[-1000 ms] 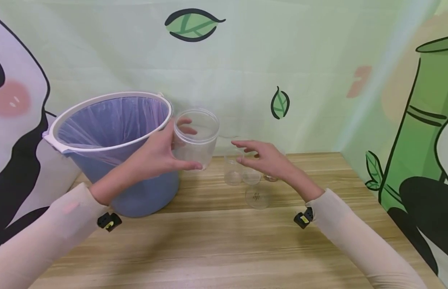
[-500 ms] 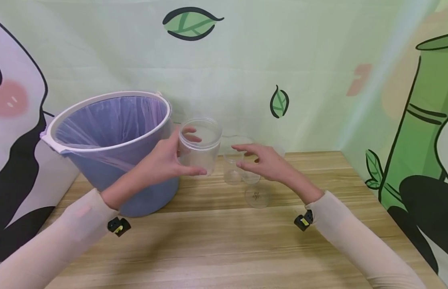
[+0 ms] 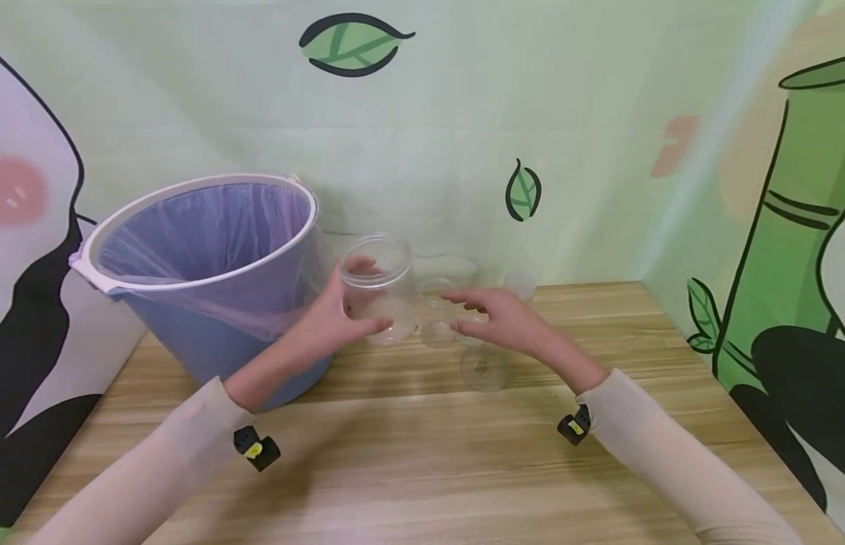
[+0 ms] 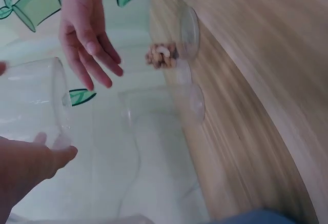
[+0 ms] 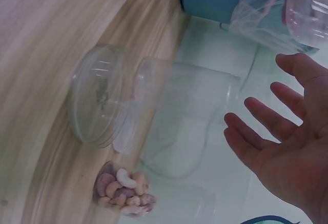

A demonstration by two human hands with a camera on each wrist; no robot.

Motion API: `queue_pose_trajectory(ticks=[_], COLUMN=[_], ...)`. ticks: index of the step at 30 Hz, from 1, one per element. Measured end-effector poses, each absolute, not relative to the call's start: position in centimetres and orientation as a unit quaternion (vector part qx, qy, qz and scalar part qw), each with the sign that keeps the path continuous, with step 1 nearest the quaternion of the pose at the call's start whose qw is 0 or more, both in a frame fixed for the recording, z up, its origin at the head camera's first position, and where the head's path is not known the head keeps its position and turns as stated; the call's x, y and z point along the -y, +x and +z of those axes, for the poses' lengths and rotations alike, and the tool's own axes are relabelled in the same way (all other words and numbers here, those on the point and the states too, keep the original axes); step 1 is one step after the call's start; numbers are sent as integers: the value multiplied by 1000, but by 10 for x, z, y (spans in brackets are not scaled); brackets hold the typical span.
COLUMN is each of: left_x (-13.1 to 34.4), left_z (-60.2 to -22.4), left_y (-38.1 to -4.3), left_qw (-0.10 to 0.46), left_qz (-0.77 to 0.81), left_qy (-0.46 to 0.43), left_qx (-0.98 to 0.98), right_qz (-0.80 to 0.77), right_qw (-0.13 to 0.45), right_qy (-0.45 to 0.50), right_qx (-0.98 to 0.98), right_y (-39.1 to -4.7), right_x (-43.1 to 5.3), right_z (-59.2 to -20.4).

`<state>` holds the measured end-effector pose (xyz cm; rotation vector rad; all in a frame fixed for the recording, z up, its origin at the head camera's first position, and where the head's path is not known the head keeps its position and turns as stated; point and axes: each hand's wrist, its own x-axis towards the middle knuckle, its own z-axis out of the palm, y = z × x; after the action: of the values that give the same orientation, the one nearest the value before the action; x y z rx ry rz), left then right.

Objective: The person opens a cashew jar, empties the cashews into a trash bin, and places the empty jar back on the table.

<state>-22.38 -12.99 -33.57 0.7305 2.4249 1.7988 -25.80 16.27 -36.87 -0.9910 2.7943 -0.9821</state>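
Observation:
My left hand (image 3: 327, 322) holds a clear, lidless plastic jar (image 3: 397, 299) upright beside the bin, thumb in front and fingers behind it. My right hand (image 3: 507, 322), empty with its fingers loosely bent, hovers over the group of clear things at the back of the table. Among these, a second clear jar (image 5: 189, 88) stands upright close to the wall. A jar with nuts (image 5: 125, 190) at its bottom stands beside it, mostly hidden behind my right hand in the head view. In front lies a round clear lid (image 3: 484, 369) with dark print.
A blue bin (image 3: 211, 333) with a pale rim and a thin purple liner bag stands at the left. Behind the wooden table (image 3: 422, 469) hangs a light green backdrop (image 3: 600, 189) with leaf and panda drawings.
My left hand has lowered the jar and moved it slightly right, away from the bin's rim. The right hand has sunk a little over the other jars.

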Motion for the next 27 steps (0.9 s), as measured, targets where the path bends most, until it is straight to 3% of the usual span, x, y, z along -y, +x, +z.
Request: queue_pose_trajectory(ticks=[7,19,27], left_x=[123,106,97], left_z=[-346,-412,-432], left_y=[-223,-235,-238], left_qw=[24,42,52], left_qz=[600,581,564], left_qy=[206,183,157], left_qx=[-773,-792,-809], right_qz=[-321,-251,-206], right_qw=[-3,46,88], right_qy=[-344,-310,-287], right_qx=[-882,-916,-931], right_y=[-260,-253,-246], right_x=[-168,-186,-198], right_z=[-380,-407,-421])
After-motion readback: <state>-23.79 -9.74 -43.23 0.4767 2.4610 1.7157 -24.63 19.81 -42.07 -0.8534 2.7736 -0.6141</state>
